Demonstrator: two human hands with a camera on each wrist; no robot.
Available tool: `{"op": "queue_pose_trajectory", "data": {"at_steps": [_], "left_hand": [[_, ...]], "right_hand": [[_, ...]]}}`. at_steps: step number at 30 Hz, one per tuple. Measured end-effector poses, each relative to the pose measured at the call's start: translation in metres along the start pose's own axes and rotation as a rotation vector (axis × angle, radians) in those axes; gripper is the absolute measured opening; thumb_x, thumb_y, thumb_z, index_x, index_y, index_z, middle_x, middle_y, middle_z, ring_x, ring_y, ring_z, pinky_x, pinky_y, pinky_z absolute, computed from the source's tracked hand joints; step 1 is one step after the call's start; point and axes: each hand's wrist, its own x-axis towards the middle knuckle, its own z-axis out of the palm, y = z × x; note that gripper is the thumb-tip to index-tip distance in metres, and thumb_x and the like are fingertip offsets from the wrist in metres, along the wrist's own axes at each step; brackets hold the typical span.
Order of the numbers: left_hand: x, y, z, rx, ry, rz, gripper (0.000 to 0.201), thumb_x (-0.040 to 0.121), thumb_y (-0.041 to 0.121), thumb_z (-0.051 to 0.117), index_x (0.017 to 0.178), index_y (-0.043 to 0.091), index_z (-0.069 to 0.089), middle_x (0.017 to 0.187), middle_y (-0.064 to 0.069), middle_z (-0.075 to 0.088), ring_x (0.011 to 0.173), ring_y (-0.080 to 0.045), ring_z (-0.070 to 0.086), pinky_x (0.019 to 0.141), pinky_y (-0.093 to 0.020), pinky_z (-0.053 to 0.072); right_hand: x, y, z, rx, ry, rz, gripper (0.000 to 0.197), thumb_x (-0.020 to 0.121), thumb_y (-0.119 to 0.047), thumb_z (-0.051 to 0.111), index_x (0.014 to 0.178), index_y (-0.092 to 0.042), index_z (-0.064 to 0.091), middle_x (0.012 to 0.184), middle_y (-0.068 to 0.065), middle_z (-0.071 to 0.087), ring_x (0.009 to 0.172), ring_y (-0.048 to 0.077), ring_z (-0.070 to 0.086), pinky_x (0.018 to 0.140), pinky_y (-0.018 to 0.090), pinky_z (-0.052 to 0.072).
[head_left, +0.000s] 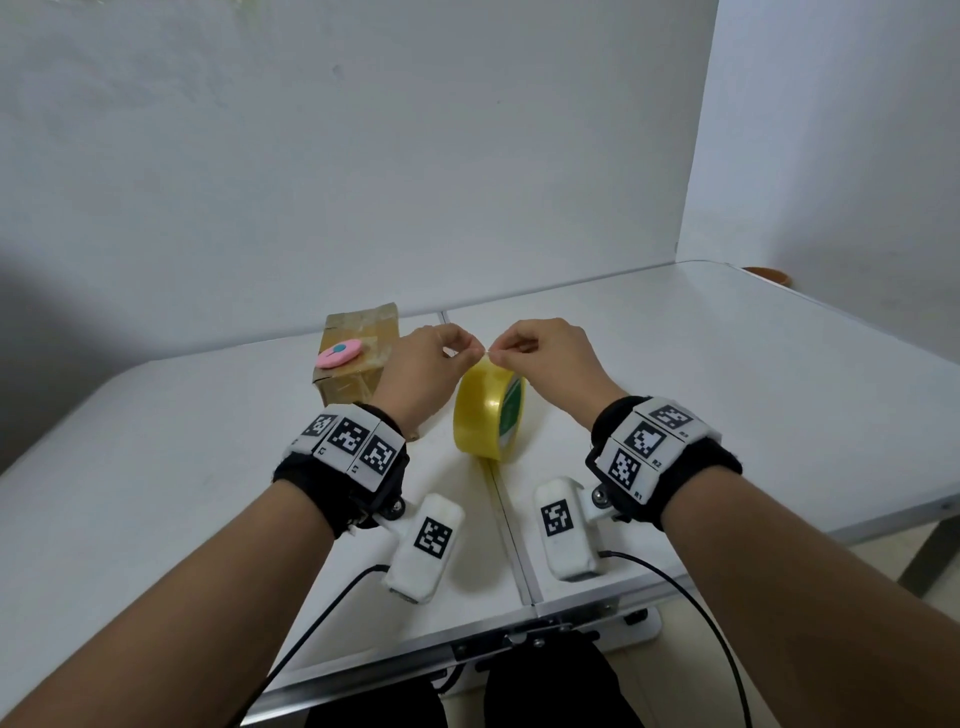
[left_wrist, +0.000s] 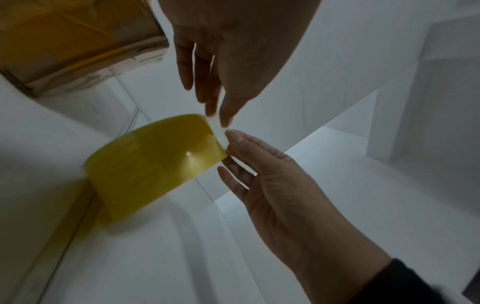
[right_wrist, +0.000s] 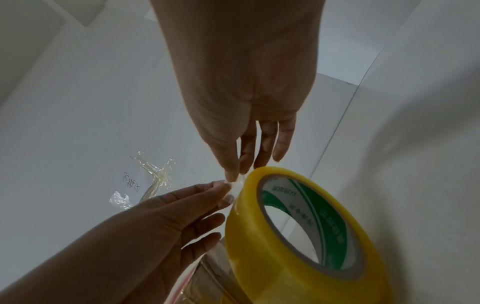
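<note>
A yellow roll of packing tape (head_left: 483, 415) stands on edge on the white table (head_left: 727, 374), hanging from its loose end (head_left: 485, 353). My left hand (head_left: 470, 349) and right hand (head_left: 501, 356) meet just above the roll and both pinch that clear loose end between thumb and fingertips. In the left wrist view the left hand (left_wrist: 221, 117) and right hand (left_wrist: 231, 142) close on the pale strip beside the roll (left_wrist: 153, 164). The right wrist view shows the right hand (right_wrist: 235, 174), the left hand (right_wrist: 223, 189) and the roll's green-printed core (right_wrist: 306, 222).
A taped cardboard box (head_left: 358, 364) sits just left of my left hand, with a pink oval object (head_left: 338, 353) on top. Crumpled clear tape scraps (right_wrist: 158, 174) lie on a white surface with handwriting. A seam runs down the table's middle. White walls close off the back.
</note>
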Motion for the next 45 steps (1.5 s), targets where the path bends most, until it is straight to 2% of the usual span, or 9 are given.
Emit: {"op": "queue_pose_trajectory", "data": {"at_steps": [2,7,10,14,18,25,29,36,45], "left_hand": [[0.000,0.002,-0.001,0.015,-0.035,-0.032,0.023,0.092,0.037,0.058,0.099,0.019,0.070,0.092,0.001,0.060,0.062,-0.002,0.045,0.057,-0.022,0.037],[0.000,0.003,-0.003,-0.232,-0.133,-0.211,0.024,0.093,0.028,0.057,0.102,0.009,0.068,0.095,0.000,0.064,0.088,-0.013,0.057,0.085,-0.029,0.048],[-0.001,0.002,-0.003,-0.362,-0.147,-0.262,0.017,0.092,0.022,0.058,0.097,0.008,0.066,0.091,0.000,0.062,0.082,-0.013,0.055,0.075,-0.022,0.047],[-0.003,0.005,-0.001,-0.421,-0.100,-0.262,0.009,0.092,0.020,0.059,0.091,0.013,0.065,0.088,0.001,0.060,0.074,-0.010,0.052,0.068,-0.019,0.044],[-0.003,0.004,0.000,-0.407,-0.057,-0.250,0.013,0.089,0.022,0.062,0.087,0.010,0.068,0.089,0.000,0.063,0.074,-0.010,0.053,0.071,-0.023,0.043],[-0.007,-0.003,0.005,-0.478,-0.048,-0.308,0.015,0.087,0.021,0.067,0.091,0.007,0.067,0.078,0.001,0.063,0.066,-0.009,0.050,0.062,-0.019,0.041],[-0.011,-0.003,0.011,-0.606,-0.062,-0.400,0.010,0.089,0.018,0.065,0.094,0.010,0.064,0.068,0.005,0.057,0.057,-0.008,0.047,0.058,-0.018,0.041],[-0.010,-0.002,0.008,-0.809,-0.171,-0.556,0.025,0.086,0.010,0.069,0.107,0.016,0.056,0.093,-0.004,0.064,0.073,-0.014,0.058,0.055,-0.020,0.050],[-0.020,0.001,0.004,-0.997,-0.297,-0.739,0.019,0.081,0.009,0.068,0.097,0.012,0.060,0.093,-0.011,0.058,0.066,-0.018,0.056,0.053,-0.022,0.052]], "right_hand": [[0.000,0.000,-0.001,-0.013,-0.012,0.009,0.014,0.085,-0.018,0.068,0.093,-0.009,0.076,0.089,-0.003,0.071,0.088,0.010,0.064,0.069,0.011,0.043],[0.004,0.006,0.000,-0.036,0.030,0.093,0.020,0.087,-0.035,0.065,0.091,-0.016,0.062,0.113,-0.001,0.052,0.102,0.023,0.064,0.087,0.030,0.048],[0.005,0.008,-0.001,0.023,-0.002,0.226,0.033,0.089,-0.044,0.060,0.099,-0.013,0.054,0.114,0.007,0.058,0.103,0.027,0.066,0.094,0.041,0.054],[-0.001,0.008,0.006,0.189,-0.197,0.382,0.064,0.082,-0.056,0.063,0.128,-0.014,0.048,0.121,0.011,0.063,0.108,0.026,0.067,0.093,0.039,0.057],[-0.004,0.012,0.010,0.238,-0.225,0.374,0.059,0.082,-0.035,0.073,0.132,-0.018,0.046,0.122,0.016,0.065,0.113,0.030,0.064,0.100,0.047,0.051],[-0.008,0.010,0.005,0.220,-0.303,0.388,0.055,0.082,-0.032,0.072,0.128,-0.012,0.048,0.124,0.014,0.064,0.114,0.028,0.064,0.101,0.044,0.051],[-0.012,0.004,0.000,0.240,-0.405,0.368,0.027,0.095,-0.021,0.058,0.116,-0.004,0.057,0.123,0.017,0.065,0.110,0.029,0.064,0.101,0.040,0.050],[-0.012,0.007,0.007,0.180,-0.362,0.420,0.059,0.093,-0.056,0.043,0.122,-0.009,0.063,0.121,0.013,0.070,0.112,0.027,0.067,0.099,0.038,0.053],[-0.014,0.006,0.003,0.237,-0.291,0.416,0.046,0.094,-0.035,0.055,0.122,0.001,0.061,0.116,0.019,0.069,0.093,0.024,0.065,0.090,0.037,0.054]]}}
